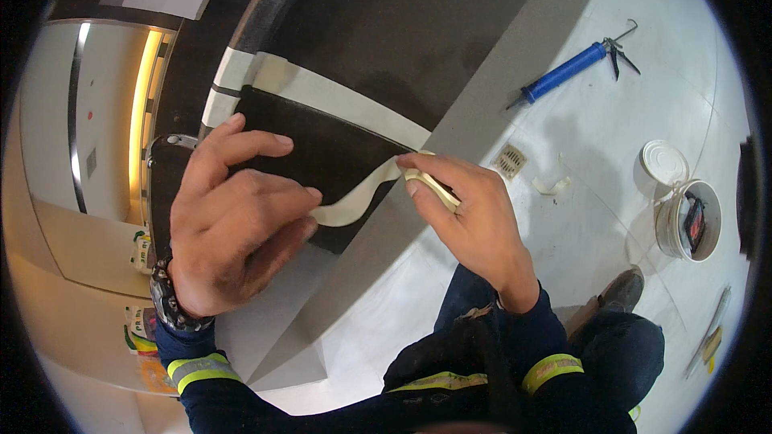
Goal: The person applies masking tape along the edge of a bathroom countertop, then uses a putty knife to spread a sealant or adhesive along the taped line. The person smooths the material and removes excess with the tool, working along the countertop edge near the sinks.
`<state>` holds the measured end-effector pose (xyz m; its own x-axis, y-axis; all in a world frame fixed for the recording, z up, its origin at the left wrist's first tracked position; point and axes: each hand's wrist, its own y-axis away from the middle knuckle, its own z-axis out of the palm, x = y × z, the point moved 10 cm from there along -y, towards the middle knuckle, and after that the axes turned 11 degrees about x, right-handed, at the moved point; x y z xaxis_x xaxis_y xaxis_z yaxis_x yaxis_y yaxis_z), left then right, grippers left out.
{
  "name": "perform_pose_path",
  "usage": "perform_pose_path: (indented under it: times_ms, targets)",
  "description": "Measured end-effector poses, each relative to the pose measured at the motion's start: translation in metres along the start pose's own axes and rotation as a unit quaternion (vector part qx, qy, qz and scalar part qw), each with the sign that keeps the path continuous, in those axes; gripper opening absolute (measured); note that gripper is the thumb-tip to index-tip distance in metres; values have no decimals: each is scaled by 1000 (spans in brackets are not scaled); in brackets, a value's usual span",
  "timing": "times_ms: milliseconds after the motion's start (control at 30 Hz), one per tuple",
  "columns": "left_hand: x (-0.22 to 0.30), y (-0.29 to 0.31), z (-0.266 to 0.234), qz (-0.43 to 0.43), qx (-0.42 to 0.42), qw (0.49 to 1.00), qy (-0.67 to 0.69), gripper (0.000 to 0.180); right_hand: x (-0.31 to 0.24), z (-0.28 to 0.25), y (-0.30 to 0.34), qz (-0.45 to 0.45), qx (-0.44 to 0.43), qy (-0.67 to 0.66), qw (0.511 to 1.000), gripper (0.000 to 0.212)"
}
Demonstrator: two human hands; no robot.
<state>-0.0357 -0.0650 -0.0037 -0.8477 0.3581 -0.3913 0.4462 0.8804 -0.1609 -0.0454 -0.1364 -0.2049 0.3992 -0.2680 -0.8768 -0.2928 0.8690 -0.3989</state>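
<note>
Past the dark panel (pixel 330 141) and its edge, pale floor (pixel 667 72) gives us room toward three o'clock; just nine o'clock of centre, our left hand (pixel 237 221) and right hand (pixel 474 217) pinch cream tape (pixel 355 202), narrow, slack and curving between them

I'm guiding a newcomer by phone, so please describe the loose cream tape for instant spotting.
Find the big dark panel, upper centre. In front of its lower part, the thin cream tape runs between the bare left hand and the bare right hand. Unlike the straight, pale, flat band across the panel above, it bends in a loose curve.
</note>
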Motion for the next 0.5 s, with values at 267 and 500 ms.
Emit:
perform_pose_path:
  times_ms: [267,500]
  targets:
    - [11,-14,-7,76,108,976,-175,21,17,-1,11,38,58,-58,996,36]
    - [11,-15,-12,85,104,957,-256,19,42,0,14,91,41,-44,994,41]
